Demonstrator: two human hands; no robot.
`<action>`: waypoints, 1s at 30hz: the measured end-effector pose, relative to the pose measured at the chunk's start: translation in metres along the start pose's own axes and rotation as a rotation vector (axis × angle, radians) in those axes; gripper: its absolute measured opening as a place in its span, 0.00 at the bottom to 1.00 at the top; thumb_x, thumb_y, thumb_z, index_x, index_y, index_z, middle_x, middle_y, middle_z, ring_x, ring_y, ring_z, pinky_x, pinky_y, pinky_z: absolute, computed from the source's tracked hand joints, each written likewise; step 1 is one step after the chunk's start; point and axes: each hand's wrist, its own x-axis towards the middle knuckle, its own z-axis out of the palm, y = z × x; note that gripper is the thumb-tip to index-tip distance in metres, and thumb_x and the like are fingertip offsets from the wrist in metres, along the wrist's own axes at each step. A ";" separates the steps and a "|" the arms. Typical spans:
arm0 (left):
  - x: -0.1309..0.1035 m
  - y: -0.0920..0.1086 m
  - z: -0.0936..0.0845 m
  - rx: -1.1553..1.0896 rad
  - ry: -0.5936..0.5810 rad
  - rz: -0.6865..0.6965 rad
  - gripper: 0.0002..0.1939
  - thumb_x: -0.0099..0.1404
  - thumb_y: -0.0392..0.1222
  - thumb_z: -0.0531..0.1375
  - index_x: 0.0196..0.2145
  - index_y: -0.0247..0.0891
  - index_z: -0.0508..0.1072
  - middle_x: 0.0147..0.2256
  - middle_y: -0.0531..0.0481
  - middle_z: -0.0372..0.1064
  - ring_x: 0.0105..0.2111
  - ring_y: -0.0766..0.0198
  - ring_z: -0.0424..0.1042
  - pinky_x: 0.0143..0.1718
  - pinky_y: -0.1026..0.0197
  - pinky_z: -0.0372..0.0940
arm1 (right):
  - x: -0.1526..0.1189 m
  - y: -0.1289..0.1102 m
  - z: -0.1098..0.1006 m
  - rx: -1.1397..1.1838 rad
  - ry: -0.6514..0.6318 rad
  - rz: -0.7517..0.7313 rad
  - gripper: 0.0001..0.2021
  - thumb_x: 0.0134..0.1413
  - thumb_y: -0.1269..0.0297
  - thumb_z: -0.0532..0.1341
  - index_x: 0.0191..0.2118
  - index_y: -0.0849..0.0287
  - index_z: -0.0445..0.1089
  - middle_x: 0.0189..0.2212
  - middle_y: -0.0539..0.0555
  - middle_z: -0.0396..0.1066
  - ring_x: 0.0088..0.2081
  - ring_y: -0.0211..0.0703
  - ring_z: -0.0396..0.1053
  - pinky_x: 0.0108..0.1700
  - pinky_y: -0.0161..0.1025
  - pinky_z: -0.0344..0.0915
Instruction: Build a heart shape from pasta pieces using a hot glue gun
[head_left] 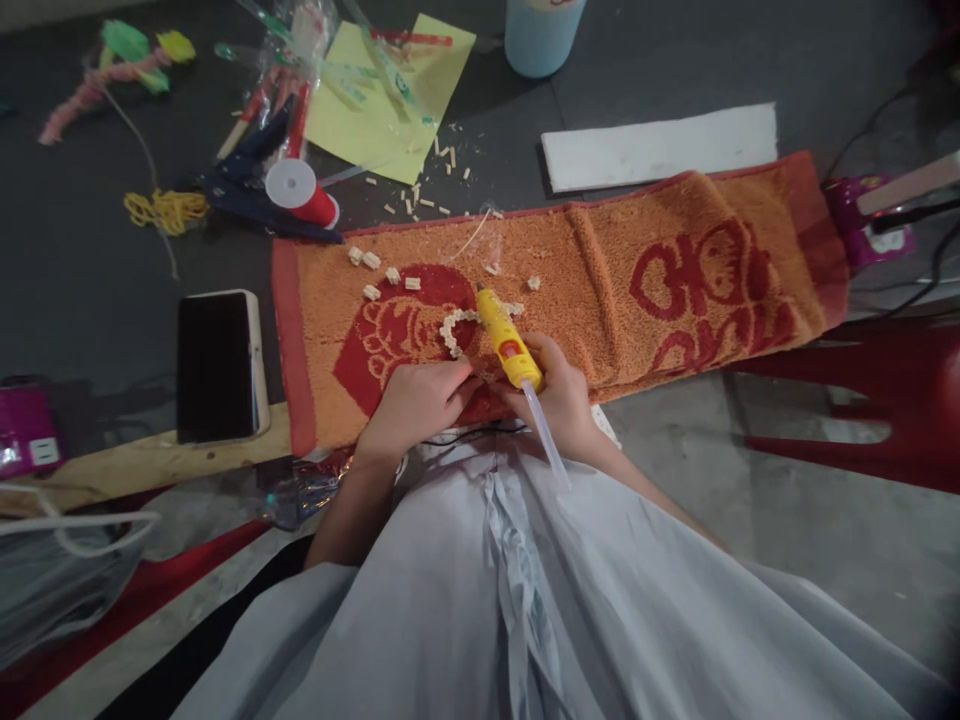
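Observation:
My right hand (559,395) is closed around a yellow glue gun (501,330), whose nozzle points away from me and whose clear glue stick (546,440) sticks out toward my lap. Just left of it my left hand (420,405) rests at the near edge of the orange towel (600,280). Its fingers are bent together by the lower end of a curved chain of small pale pieces (451,330); whether they pinch something is hidden. Several small pale clusters (393,275) lie on the towel beyond my left hand.
A black phone (217,365) lies left of the towel. Behind stand a red thread spool (304,195), dark-blue-handled pliers (247,190), a yellow paper sheet (352,110) with pens, and a blue cup (543,40). A white strip (660,147) lies at the back right.

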 end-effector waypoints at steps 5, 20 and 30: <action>0.000 0.001 -0.001 -0.014 -0.023 -0.024 0.10 0.70 0.43 0.56 0.35 0.39 0.75 0.27 0.52 0.75 0.25 0.64 0.73 0.26 0.61 0.54 | 0.000 -0.001 0.000 0.011 -0.005 0.002 0.23 0.45 0.60 0.64 0.50 0.51 0.65 0.41 0.52 0.78 0.37 0.49 0.77 0.37 0.43 0.71; 0.000 0.002 -0.001 0.016 -0.061 -0.059 0.08 0.68 0.42 0.58 0.34 0.38 0.75 0.28 0.51 0.77 0.27 0.63 0.74 0.27 0.62 0.55 | 0.001 0.000 0.000 -0.006 -0.020 -0.009 0.22 0.47 0.59 0.64 0.51 0.51 0.64 0.41 0.52 0.78 0.37 0.48 0.76 0.39 0.44 0.72; -0.001 0.001 0.000 -0.019 -0.022 -0.040 0.10 0.69 0.44 0.56 0.34 0.38 0.74 0.27 0.51 0.76 0.26 0.63 0.74 0.27 0.62 0.54 | 0.000 -0.001 0.000 -0.005 -0.025 0.003 0.22 0.47 0.58 0.63 0.51 0.51 0.64 0.41 0.52 0.78 0.38 0.48 0.76 0.39 0.43 0.71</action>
